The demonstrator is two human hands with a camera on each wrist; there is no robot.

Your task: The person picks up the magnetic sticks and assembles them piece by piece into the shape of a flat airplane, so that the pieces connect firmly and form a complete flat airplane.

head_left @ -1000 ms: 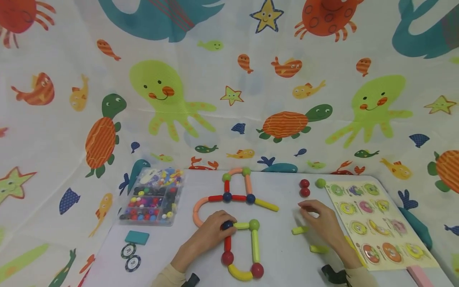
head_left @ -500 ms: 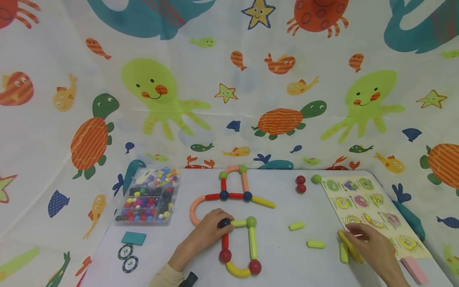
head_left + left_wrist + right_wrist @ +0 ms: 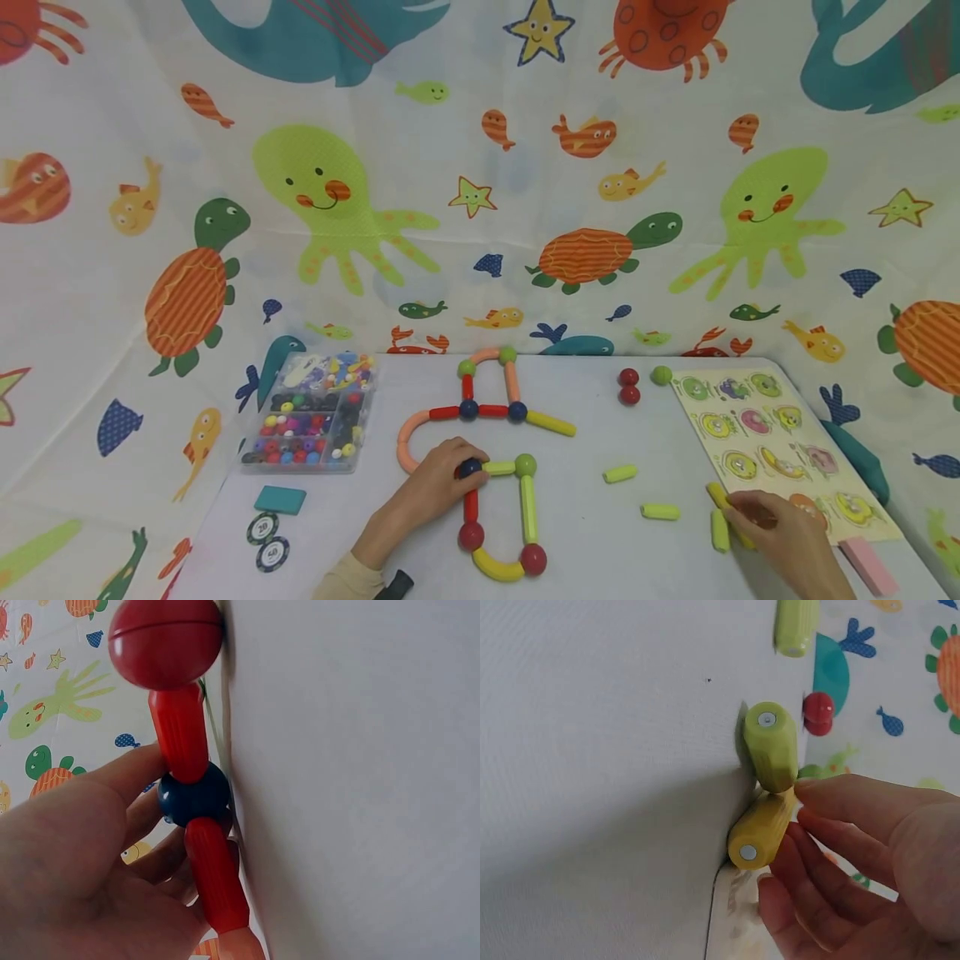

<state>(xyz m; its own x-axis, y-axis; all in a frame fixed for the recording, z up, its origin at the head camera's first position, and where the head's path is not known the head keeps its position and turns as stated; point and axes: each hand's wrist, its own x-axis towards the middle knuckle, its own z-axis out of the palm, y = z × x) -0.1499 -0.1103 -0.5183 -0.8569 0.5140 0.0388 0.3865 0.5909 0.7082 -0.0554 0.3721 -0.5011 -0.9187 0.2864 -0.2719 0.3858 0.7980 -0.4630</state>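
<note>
In the head view my left hand (image 3: 438, 483) holds the dark blue ball (image 3: 469, 468) at a corner of a shape made of magnetic rods and balls. The left wrist view shows my fingers around that blue ball (image 3: 195, 793), which has a red rod (image 3: 180, 735) on each of two sides. On the right, my right hand (image 3: 787, 533) pinches a yellow magnetic rod (image 3: 717, 495). In the right wrist view the yellow rod (image 3: 757, 836) touches a light green rod (image 3: 772, 750), with my thumb and fingers close around it.
Two short green rods (image 3: 660, 511) lie left of my right hand. Red balls (image 3: 629, 395) and a green ball (image 3: 662, 375) sit farther back. A food-picture board (image 3: 720, 400), pink block (image 3: 868, 567), bead box (image 3: 307, 417), teal block (image 3: 280, 499) and poker chips (image 3: 272, 552) lie around.
My right hand has moved right and toward me, from above the short green rods to the yellow rod, which has shifted slightly. My left hand stays at the blue ball.
</note>
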